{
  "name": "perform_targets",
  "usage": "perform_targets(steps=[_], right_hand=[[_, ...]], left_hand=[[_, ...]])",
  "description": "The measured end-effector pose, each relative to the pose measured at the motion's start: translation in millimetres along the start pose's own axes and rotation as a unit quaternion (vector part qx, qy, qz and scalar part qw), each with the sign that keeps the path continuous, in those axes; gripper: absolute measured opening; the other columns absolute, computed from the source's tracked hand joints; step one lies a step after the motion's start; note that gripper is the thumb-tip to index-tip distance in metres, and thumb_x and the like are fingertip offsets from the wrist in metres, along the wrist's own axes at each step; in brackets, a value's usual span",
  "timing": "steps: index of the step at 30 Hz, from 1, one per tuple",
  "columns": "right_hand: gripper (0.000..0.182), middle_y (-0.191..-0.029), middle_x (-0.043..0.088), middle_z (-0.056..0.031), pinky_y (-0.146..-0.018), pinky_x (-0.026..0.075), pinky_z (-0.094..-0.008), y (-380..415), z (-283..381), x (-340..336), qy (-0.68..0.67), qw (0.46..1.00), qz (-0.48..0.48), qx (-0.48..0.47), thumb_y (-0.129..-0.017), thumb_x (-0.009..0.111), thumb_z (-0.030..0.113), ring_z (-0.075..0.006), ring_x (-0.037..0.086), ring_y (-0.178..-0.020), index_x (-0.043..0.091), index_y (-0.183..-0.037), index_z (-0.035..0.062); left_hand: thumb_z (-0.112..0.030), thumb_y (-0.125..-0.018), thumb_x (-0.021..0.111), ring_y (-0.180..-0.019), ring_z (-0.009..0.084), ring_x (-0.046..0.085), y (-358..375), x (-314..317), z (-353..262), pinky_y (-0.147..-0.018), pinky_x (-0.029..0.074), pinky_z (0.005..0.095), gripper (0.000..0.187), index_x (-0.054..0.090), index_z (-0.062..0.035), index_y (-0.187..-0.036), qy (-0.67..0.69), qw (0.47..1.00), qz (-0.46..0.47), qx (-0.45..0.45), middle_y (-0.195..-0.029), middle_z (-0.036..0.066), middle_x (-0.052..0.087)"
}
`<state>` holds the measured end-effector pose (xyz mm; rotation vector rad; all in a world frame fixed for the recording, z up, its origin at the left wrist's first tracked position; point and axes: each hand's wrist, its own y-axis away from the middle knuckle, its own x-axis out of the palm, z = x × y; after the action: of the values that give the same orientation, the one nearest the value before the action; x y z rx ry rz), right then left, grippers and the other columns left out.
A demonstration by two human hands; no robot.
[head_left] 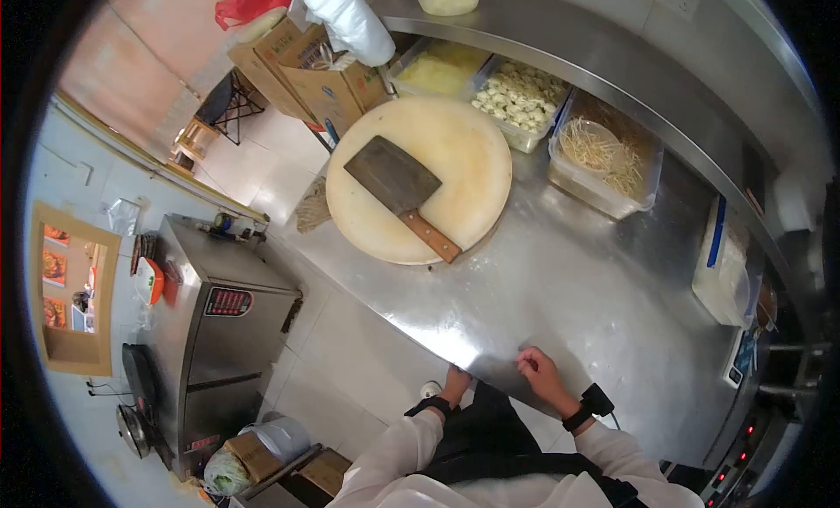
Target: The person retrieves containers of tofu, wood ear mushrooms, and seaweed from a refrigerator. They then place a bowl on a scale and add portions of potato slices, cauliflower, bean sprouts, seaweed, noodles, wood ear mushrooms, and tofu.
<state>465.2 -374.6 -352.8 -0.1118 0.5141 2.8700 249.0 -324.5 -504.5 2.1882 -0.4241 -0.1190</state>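
My left hand [455,385] is at the front edge of the steel counter; its fingers are partly hidden at the edge, so their grip cannot be made out. Over the counter near that edge, my right hand [540,373] has its fingers curled together, and whether something small is between them is not visible. Both wrists wear black bands. Farther forward, a cleaver [394,177] with a wooden handle lies flat on a round chopping block [477,171], apart from both hands.
The steel counter [560,280] carries tubs of yellow food [442,68], pale chopped pieces [521,97] and thin strands [604,158]. A lidded tub [722,272] stands right. Cardboard boxes [332,84] are behind the block. A steel cabinet [236,333] stands left, across the tiled floor.
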Motion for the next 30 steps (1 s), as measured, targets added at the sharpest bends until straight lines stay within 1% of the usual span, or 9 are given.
perform_targets(steps=[2, 3, 9, 11, 13, 17, 19, 22, 30], right_hand=[[0.006, -0.078, 0.053, -0.0005, -0.066, 0.043, -0.0222, 19, 1, 9, 0.004, 0.999, -0.002, 0.042, -0.084, 0.051, 0.005, -0.0075, 0.050, -0.073, 0.053, -0.090, 0.0034], [0.006, -0.078, 0.053, -0.0006, -0.066, 0.043, -0.0222, 29, 3, 15, 0.001, 0.997, 0.001, 0.081, -0.085, 0.051, 0.005, -0.0076, 0.051, -0.073, 0.052, -0.091, 0.0035], [0.007, -0.079, 0.054, -0.0020, -0.067, 0.045, -0.0233, 79, -12, 61, 0.000, 0.995, -0.006, 0.104, -0.085, 0.051, 0.004, -0.0092, 0.053, -0.074, 0.052, -0.092, 0.0025], [0.007, -0.080, 0.054, -0.0024, -0.067, 0.045, -0.0236, 85, -9, 80, -0.002, 0.991, 0.030, 0.131, -0.085, 0.051, 0.004, -0.0095, 0.053, -0.074, 0.052, -0.092, 0.0024], [0.008, -0.080, 0.054, -0.0026, -0.067, 0.045, -0.0236, 88, -9, 98, 0.002, 0.991, 0.046, 0.122, -0.085, 0.052, 0.004, -0.0095, 0.053, -0.074, 0.052, -0.092, 0.0023], [0.008, -0.080, 0.055, -0.0032, -0.067, 0.045, -0.0236, 89, -2, 120, 0.005, 0.992, 0.080, 0.097, -0.085, 0.051, 0.004, -0.0102, 0.053, -0.074, 0.052, -0.093, 0.0019], [0.009, -0.080, 0.055, -0.0032, -0.067, 0.045, -0.0236, 83, -3, 129, 0.033, 0.988, 0.119, 0.093, -0.085, 0.050, 0.003, -0.0102, 0.053, -0.073, 0.052, -0.093, 0.0019], [0.008, -0.078, 0.055, -0.0030, -0.065, 0.045, -0.0230, 80, -2, 137, 0.030, 0.987, 0.117, 0.103, -0.085, 0.049, 0.003, -0.0098, 0.053, -0.071, 0.052, -0.092, 0.0026], [0.010, -0.076, 0.055, -0.0021, -0.063, 0.044, -0.0221, 59, -12, 164, 0.142, 0.982, 0.117, 0.042, -0.081, 0.052, 0.000, -0.0092, 0.052, -0.068, 0.051, -0.090, 0.0040]], left_hand=[[0.001, -0.076, 0.051, -0.092, 0.0221, 0.053, -75, -13, 68, -0.078, 0.044, 0.0322, 0.038, 0.044, 0.0039, -0.113, -0.401, 0.817, -0.121, 0.396, -0.104, 0.016, 0.053], [0.004, -0.076, 0.047, -0.098, 0.0220, 0.051, -109, -14, 91, -0.081, 0.043, 0.0318, 0.039, 0.042, 0.0033, -0.115, 0.035, 0.956, -0.098, 0.274, -0.109, 0.016, 0.051], [0.002, -0.077, 0.050, -0.091, 0.0239, 0.055, -27, -7, -16, -0.081, 0.043, 0.0325, 0.041, 0.043, 0.0009, -0.117, 0.164, 0.958, -0.054, 0.228, -0.114, 0.015, 0.052], [0.002, -0.076, 0.053, -0.091, 0.0230, 0.056, -20, 7, 18, -0.080, 0.044, 0.0314, 0.043, 0.043, 0.0003, -0.118, 0.068, 0.990, -0.057, 0.107, -0.112, 0.015, 0.054], [-0.002, -0.076, 0.055, -0.106, 0.0261, 0.053, 1, 31, 33, -0.085, 0.042, 0.0325, 0.049, 0.041, 0.0013, -0.123, -0.002, 0.989, 0.149, 0.021, -0.111, 0.016, 0.056], [-0.013, -0.078, 0.059, -0.103, 0.0320, 0.051, 42, 44, 29, -0.083, 0.043, 0.0367, 0.055, 0.035, 0.0038, -0.125, -0.035, 0.988, 0.076, 0.127, -0.111, 0.022, 0.052], [-0.013, -0.077, 0.058, -0.113, 0.0374, 0.044, 20, 28, 39, -0.095, 0.036, 0.0386, 0.057, 0.033, 0.0059, -0.126, -0.325, 0.869, 0.065, 0.367, -0.121, 0.026, 0.044], [-0.013, -0.077, 0.057, -0.119, 0.0394, 0.037, 22, 21, 5, -0.103, 0.026, 0.0387, 0.059, 0.032, 0.0043, -0.128, -0.310, 0.893, 0.241, 0.221, -0.126, 0.027, 0.040], [-0.016, -0.079, 0.056, -0.116, 0.0352, 0.042, 58, -67, 24, -0.098, 0.034, 0.0386, 0.046, 0.045, 0.0013, -0.121, -0.224, 0.919, 0.107, 0.307, -0.122, 0.023, 0.046]])
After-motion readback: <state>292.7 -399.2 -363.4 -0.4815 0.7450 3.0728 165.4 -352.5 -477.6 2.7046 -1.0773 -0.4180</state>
